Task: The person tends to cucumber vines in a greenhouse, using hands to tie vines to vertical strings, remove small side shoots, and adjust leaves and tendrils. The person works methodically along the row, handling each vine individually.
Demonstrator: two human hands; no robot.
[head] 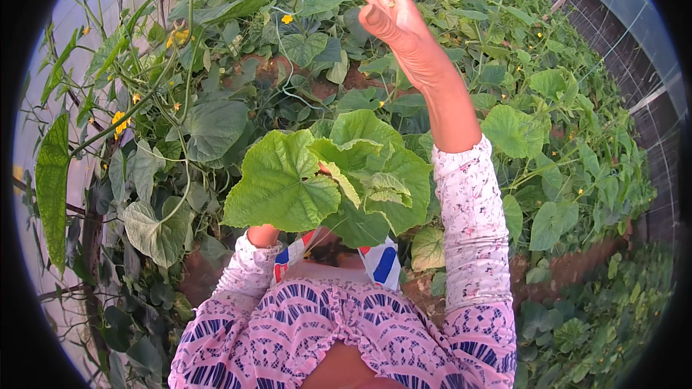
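Observation:
My right hand (397, 24) is raised above the foliage at the top middle, fingers stretched and thumb apart. A small pale yellow-green bit (391, 4) shows against its fingers; the hand grips nothing. My left hand is mostly hidden behind a cluster of broad green cucumber-like leaves (286, 183) in front of my body. Only its wrist (263, 235) below the leaves and a sliver of skin among them show, so its grip cannot be seen. Young crinkled leaves (386, 189) sit at the right of the cluster. Behind and below it is a white, red and blue bag-like item (383, 262).
Vines with yellow flowers (120, 123) climb at the left beside a translucent plastic sheet wall (32, 135). A pale blue string (292, 73) hangs among the leaves ahead. Dense plants fill the right, bordered by dark netting (611, 38). Brown soil (573, 265) shows between plants.

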